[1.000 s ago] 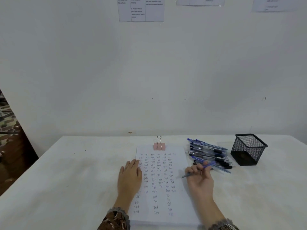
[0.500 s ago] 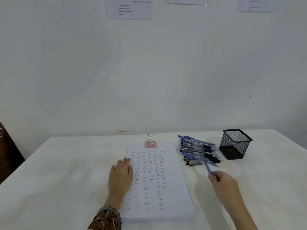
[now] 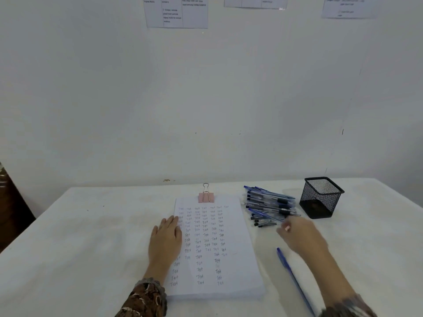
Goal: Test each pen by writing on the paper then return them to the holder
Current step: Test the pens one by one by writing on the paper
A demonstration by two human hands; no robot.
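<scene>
Paper [image 3: 238, 277] crowded with test marks; your left grip [image 3: 165, 239] flat, released; right grip [image 3: 299, 236] blurred, state unclear, at pen pile [image 3: 270, 203]; mesh holder [image 3: 320, 199] seemingly empty.

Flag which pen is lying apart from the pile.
The lone blue pen, lying diagonally on the table right of the paper, nearest the viewer. All the others are heaped in the pile beside the mesh holder.

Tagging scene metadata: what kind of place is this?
Likely an office or staged workroom: printed notice sheets posted on a white wall, a white-covered table, and a black mesh pen holder beside a pile of pens.
</scene>
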